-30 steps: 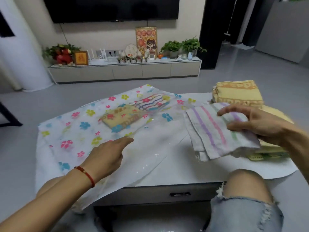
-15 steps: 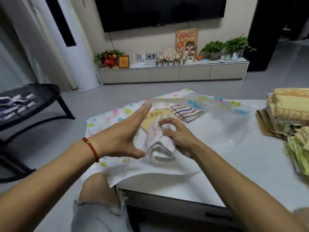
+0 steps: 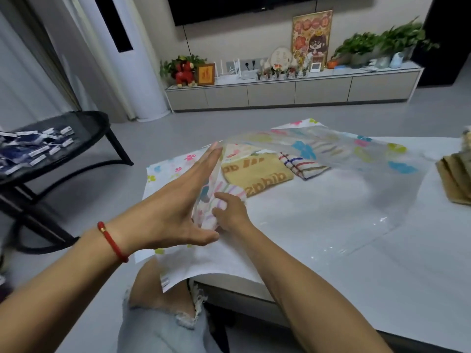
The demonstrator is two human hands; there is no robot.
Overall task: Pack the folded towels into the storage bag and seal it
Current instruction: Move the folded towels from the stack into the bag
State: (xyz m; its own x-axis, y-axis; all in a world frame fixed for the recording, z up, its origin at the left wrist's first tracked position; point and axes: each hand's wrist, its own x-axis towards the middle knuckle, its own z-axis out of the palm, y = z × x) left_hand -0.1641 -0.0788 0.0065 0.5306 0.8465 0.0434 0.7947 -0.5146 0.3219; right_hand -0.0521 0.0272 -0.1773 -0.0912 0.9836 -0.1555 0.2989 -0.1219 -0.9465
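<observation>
A clear storage bag printed with coloured flowers lies across the white table. My left hand holds its upper sheet lifted at the mouth, fingers straight and spread. My right hand reaches into that opening and grips a white towel with pastel stripes, part of it hidden by my fingers. Deeper inside lie a yellow towel with orange lettering and a folded towel with dark and red stripes.
A stack of folded tan and yellow towels sits at the table's right edge. A low black side table with blue packets stands on the left. A TV cabinet runs along the far wall. My knee is under the table's near edge.
My right hand carried the pastel-striped towel from the right-hand stack to the bag's mouth and pushed it inside. My left hand rose from the bag's surface, lifting the top sheet.
</observation>
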